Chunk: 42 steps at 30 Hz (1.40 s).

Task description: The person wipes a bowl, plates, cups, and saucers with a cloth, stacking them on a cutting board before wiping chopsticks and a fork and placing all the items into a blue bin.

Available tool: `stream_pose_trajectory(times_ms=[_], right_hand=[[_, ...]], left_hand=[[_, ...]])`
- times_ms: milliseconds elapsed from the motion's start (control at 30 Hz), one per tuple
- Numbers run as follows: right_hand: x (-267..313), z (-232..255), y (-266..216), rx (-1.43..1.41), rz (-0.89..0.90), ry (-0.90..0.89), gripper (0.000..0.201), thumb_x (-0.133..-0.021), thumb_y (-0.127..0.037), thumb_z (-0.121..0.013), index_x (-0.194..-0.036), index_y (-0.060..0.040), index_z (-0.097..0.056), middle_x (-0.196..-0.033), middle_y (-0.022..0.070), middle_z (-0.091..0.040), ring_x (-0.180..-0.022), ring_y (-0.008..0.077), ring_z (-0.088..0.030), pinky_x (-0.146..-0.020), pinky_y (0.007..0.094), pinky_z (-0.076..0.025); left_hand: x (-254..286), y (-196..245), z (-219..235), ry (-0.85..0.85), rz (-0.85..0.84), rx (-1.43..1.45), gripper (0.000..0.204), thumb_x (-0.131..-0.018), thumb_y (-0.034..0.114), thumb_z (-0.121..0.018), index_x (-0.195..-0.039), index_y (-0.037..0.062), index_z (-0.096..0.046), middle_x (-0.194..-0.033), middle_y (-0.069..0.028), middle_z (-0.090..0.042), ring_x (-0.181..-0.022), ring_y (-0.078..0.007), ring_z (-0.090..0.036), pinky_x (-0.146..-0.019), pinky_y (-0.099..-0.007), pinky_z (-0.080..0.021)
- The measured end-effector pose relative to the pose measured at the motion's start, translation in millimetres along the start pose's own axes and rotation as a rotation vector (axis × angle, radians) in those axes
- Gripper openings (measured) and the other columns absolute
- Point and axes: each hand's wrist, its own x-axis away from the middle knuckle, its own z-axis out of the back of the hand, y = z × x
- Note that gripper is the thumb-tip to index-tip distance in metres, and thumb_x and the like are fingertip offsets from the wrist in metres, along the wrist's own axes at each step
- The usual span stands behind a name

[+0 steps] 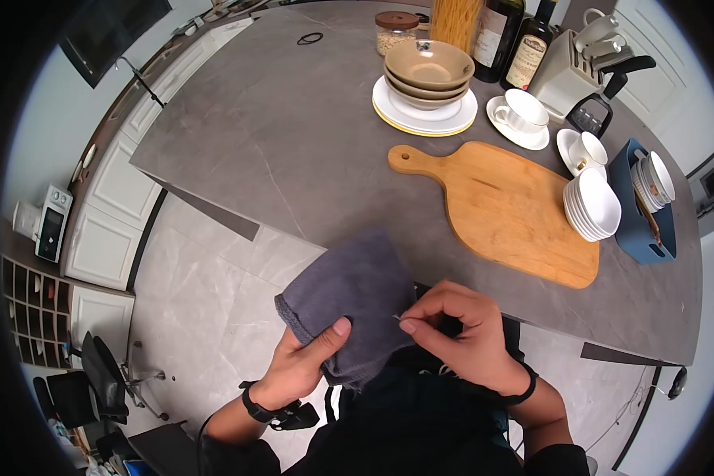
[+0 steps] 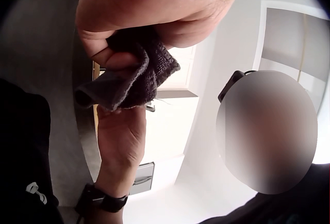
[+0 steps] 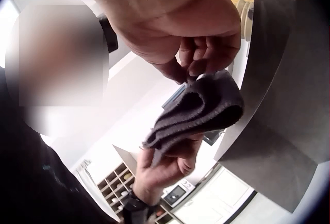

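A dark grey towel-like cloth (image 1: pixel 361 285), folded into layers, is held up in front of the body by the table's near edge. My left hand (image 1: pixel 297 369) grips its lower left side, thumb lying on top and the other fingers hidden beneath. At the opposite side, my right hand (image 1: pixel 468 337) pinches a small pale bit (image 1: pixel 397 317) between thumb and forefinger; I cannot tell whether it is a tag or a thread. In the right wrist view, the folded layers of the cloth (image 3: pixel 206 105) hang just under the pinching fingertips.
On the grey table (image 1: pixel 278 119) lies a wooden cutting board (image 1: pixel 516 210) with stacked white bowls (image 1: pixel 593 206) at its right edge. Brown bowls (image 1: pixel 429 65) on white plates (image 1: pixel 389 111), cups on saucers, dark bottles (image 1: pixel 529 51) and a blue bin (image 1: pixel 646 246) stand beyond.
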Motion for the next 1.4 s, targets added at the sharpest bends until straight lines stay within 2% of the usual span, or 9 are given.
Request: stream_pose_trajectory(times_ms=[167, 700, 833, 900, 967, 1000, 1100, 1233, 1400], right_hand=[[22.0, 49.9, -3.9, -0.215, -0.259, -0.328, 0.007, -0.089, -0.007, -0.079, -0.091, -0.0021, -0.075, -0.086, 0.0041, -0.072, -0.073, 0.0096, -0.065, -0.065, 0.0243, -0.049], [264.7, 259.4, 3.9, -0.686, -0.419, -0.314, 0.052, -0.078, -0.003, -0.088, -0.118, 0.0201, -0.065, -0.115, 0.0336, -0.069, -0.095, 0.0338, -0.075, -0.078, 0.0350, -0.063], [346.9, 252.9, 127.0, -0.483, -0.548, 0.088, 0.033, -0.086, -0.017, -0.073, -0.103, 0.0114, -0.069, -0.095, 0.0258, -0.071, -0.076, 0.0294, -0.070, -0.067, 0.0374, -0.062], [431.2, 227.9, 273.0, 0.677, -0.072, -0.047, 0.029, -0.095, -0.025, -0.057, -0.098, 0.0006, -0.072, -0.087, 0.0179, -0.070, -0.069, 0.0246, -0.064, -0.070, 0.0391, -0.059], [405.1, 154.3, 330.2, 1.006, -1.225, 0.051, 0.072, -0.073, -0.018, -0.084, -0.140, -0.0099, -0.058, -0.110, 0.0228, -0.073, -0.100, 0.0390, -0.071, -0.094, 0.0467, -0.057], [430.7, 164.4, 387.1, 0.718, -1.032, 0.202, 0.075, -0.072, -0.024, -0.088, -0.139, -0.0103, -0.058, -0.112, 0.0229, -0.073, -0.106, 0.0409, -0.070, -0.097, 0.0502, -0.056], [385.4, 161.8, 347.3, 0.961, -0.813, 0.119, 0.044, -0.090, -0.015, -0.074, -0.132, -0.0047, -0.065, -0.115, 0.0197, -0.073, -0.090, 0.0308, -0.074, -0.070, 0.0403, -0.061], [316.0, 189.1, 265.3, 0.100, -1.149, 0.355, 0.035, -0.093, -0.018, -0.074, -0.122, 0.0014, -0.069, -0.104, 0.0126, -0.076, -0.082, 0.0182, -0.072, -0.067, 0.0334, -0.060], [257.7, 193.1, 133.5, -0.614, -0.766, 0.448, 0.037, -0.095, -0.024, -0.073, -0.113, 0.0078, -0.069, -0.102, 0.0195, -0.074, -0.082, 0.0252, -0.073, -0.069, 0.0359, -0.060]], left_hand=[[0.8, -0.5, 6.3, 0.054, -0.025, 0.001, 0.047, -0.106, 0.017, -0.061, -0.148, 0.0001, -0.047, -0.142, -0.0102, -0.059, -0.129, -0.0213, -0.057, -0.111, -0.0363, -0.045], [-1.5, -7.5, 2.8, 0.214, -0.095, -0.102, 0.060, -0.100, 0.024, -0.068, -0.148, -0.0028, -0.043, -0.139, -0.0162, -0.060, -0.124, -0.0273, -0.062, -0.107, -0.0411, -0.049], [-1.3, -8.7, -4.0, 0.284, -0.109, -0.138, 0.063, -0.100, 0.027, -0.069, -0.148, -0.0045, -0.043, -0.139, -0.0169, -0.060, -0.123, -0.0278, -0.062, -0.106, -0.0404, -0.049], [-1.5, -8.6, -13.3, 0.281, -0.100, -0.141, 0.064, -0.099, 0.028, -0.069, -0.148, -0.0047, -0.043, -0.139, -0.0169, -0.060, -0.123, -0.0279, -0.062, -0.106, -0.0401, -0.049], [-12.4, -6.0, -18.3, 0.299, -0.143, -0.150, 0.065, -0.099, 0.028, -0.069, -0.148, -0.0049, -0.043, -0.138, -0.0170, -0.060, -0.122, -0.0279, -0.062, -0.106, -0.0398, -0.049], [-11.1, -5.7, -16.7, 0.317, -0.154, -0.172, 0.066, -0.099, 0.029, -0.069, -0.148, -0.0048, -0.042, -0.138, -0.0172, -0.060, -0.122, -0.0280, -0.063, -0.106, -0.0398, -0.049], [-8.2, -1.9, -25.9, 0.307, -0.150, -0.217, 0.067, -0.099, 0.030, -0.070, -0.148, -0.0045, -0.042, -0.138, -0.0175, -0.060, -0.121, -0.0278, -0.063, -0.105, -0.0402, -0.049], [-4.5, -3.8, -27.4, 0.320, -0.137, -0.190, 0.065, -0.099, 0.029, -0.069, -0.148, -0.0044, -0.043, -0.138, -0.0170, -0.060, -0.121, -0.0271, -0.063, -0.105, -0.0406, -0.049], [-3.0, -9.9, -23.0, 0.308, -0.134, -0.204, 0.064, -0.100, 0.030, -0.068, -0.147, -0.0050, -0.044, -0.138, -0.0169, -0.060, -0.122, -0.0271, -0.062, -0.107, -0.0398, -0.047]])
